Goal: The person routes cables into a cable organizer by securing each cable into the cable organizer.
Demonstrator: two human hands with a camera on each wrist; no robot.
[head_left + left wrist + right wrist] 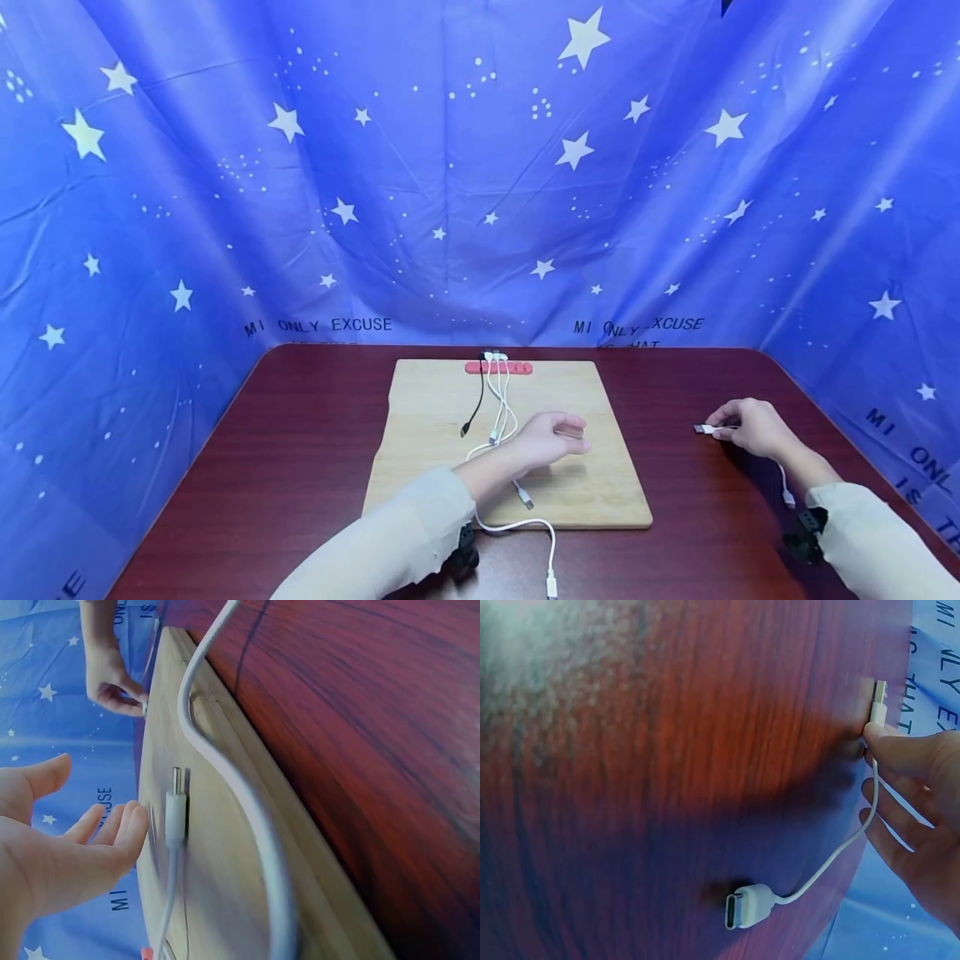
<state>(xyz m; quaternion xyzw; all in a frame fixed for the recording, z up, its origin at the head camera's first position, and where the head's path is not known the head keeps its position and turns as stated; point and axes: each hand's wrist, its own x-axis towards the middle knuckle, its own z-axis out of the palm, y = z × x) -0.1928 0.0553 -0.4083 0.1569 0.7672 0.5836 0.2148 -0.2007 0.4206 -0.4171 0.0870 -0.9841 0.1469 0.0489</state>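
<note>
At the right of the table, my right hand pinches a short white USB cable between thumb and fingers, just behind its USB-A plug. The cable's other end, a wide white connector, hangs loose below the hand in the right wrist view. My left hand is over the wooden board, fingers apart and nothing held. Beneath and beside that forearm run white cables, one with a metal-tipped plug pointing past the fingers.
A red cable holder sits along the board's far edge, with several white cables and a black cable running from it. One white plug lies at the table's front. A blue star-patterned curtain surrounds the dark red table.
</note>
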